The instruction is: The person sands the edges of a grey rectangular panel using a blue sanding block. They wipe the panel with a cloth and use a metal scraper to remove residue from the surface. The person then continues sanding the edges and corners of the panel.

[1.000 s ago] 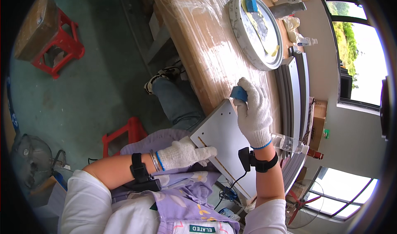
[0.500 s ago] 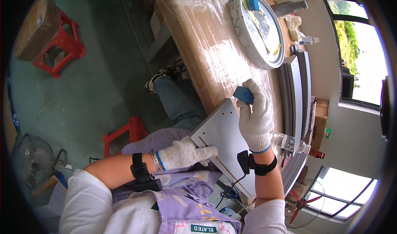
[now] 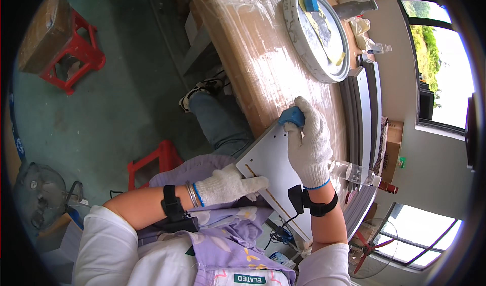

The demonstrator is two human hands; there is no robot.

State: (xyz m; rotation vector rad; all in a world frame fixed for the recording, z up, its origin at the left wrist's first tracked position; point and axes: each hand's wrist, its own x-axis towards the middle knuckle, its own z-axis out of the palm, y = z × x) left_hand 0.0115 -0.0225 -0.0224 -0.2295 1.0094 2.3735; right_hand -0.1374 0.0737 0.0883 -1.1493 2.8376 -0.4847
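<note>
In white knit gloves, both my hands are at a flat light-grey panel [image 3: 276,167] with small holes near its edges and a brown slot along one side. My left hand [image 3: 225,186] grips the panel's near-left edge, thumb on top and fingers underneath. Between the thumb and fingers of my right hand [image 3: 310,147] is a small blue block [image 3: 291,116], perhaps a sponge. It is at the panel's far end; whether it presses on the edge or the face I cannot tell.
A plastic-covered table [image 3: 248,48] bears a round white lid-like tray [image 3: 295,28] with yellow sheets and another blue block [image 3: 310,2]. Long grey panels [image 3: 362,116] are stacked at right, near a clear bottle [image 3: 349,172]. Red stools [image 3: 76,58] and a leg in jeans [image 3: 217,126] are at left.
My right hand has shifted slightly left and nearer, bringing the blue block from above the table to the panel's far end. The left hand and panel have barely moved.
</note>
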